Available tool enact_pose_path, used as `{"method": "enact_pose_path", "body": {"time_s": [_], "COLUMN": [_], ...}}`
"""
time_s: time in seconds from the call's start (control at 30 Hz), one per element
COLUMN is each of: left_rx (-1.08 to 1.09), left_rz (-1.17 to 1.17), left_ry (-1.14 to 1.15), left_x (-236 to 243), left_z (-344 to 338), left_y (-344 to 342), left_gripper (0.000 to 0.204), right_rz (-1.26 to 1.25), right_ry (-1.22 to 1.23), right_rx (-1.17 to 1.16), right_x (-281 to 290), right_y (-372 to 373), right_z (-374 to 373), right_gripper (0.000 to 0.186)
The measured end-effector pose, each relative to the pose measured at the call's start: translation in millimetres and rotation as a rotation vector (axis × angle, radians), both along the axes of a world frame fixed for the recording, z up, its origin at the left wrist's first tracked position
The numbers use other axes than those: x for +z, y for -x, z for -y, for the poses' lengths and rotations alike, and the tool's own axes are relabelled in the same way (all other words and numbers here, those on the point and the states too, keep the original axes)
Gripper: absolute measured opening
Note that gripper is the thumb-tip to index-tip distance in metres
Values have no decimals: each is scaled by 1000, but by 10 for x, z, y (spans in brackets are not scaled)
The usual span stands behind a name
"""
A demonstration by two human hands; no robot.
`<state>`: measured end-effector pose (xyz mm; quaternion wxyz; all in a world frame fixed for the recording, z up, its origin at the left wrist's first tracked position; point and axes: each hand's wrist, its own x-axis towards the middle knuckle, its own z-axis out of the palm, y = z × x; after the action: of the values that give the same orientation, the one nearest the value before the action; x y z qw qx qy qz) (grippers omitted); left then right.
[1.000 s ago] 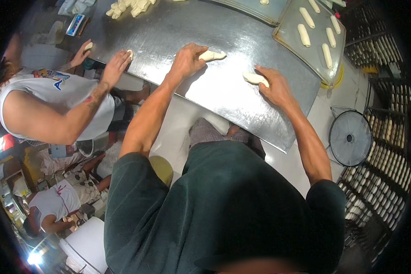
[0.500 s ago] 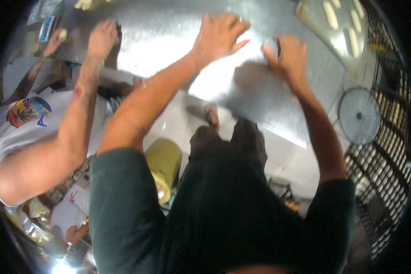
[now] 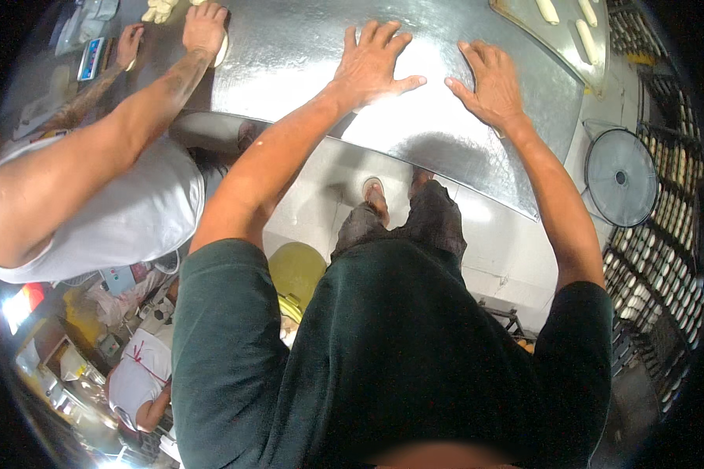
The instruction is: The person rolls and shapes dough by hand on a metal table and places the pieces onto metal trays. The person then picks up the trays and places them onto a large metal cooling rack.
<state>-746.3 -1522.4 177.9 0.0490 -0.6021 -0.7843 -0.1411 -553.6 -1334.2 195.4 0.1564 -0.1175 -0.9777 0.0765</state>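
My left hand (image 3: 371, 69) is open on the steel table (image 3: 274, 55), fingers spread and thumb out to the right. My right hand (image 3: 489, 86) is open to its right, thumb apart and fingers slightly bent. Bright glare surrounds both palms; whether dough lies under them, I cannot make out. A tray (image 3: 572, 70) holding several long dough pieces (image 3: 587, 43) sits at the table's far right.
A co-worker (image 3: 94, 203) works on my left, one hand (image 3: 203, 27) by pale dough. Dough lumps (image 3: 160, 9) lie behind. Another person (image 3: 141, 379) is lower left. A round fan (image 3: 620, 178) and racks of dough (image 3: 673, 281) stand right; a yellow bin (image 3: 293, 273) is below.
My hands have moved farther up in the picture and spread their fingers; the dough pieces seen at them earlier are out of sight. The view has shifted, and the tray sits higher in it.
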Motion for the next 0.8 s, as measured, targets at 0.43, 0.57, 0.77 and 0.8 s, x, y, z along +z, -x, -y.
{"method": "enact_pose_path", "body": {"time_s": [0.43,0.57,0.77,0.8], "left_rx": [-70,-153,-85,-93], "left_rz": [85,31,-172,-172], "left_ry": [-46,-240,-296,-305], "left_x": [342,150,24,65], "left_z": [-19,-149,-113,-49], "left_y": [153,272,208,177], "left_gripper": [47,22,26,29], "right_rz": [-64,18,-225,-163], "right_ry": [156,56,-100,-191], "right_rx": [22,-4,48,88], "right_x": [77,71,-99,-195], "right_y": [-391,5,48,-156], "right_z": [-219,-205,-223,-203], "right_gripper": [31,33,45,55]}}
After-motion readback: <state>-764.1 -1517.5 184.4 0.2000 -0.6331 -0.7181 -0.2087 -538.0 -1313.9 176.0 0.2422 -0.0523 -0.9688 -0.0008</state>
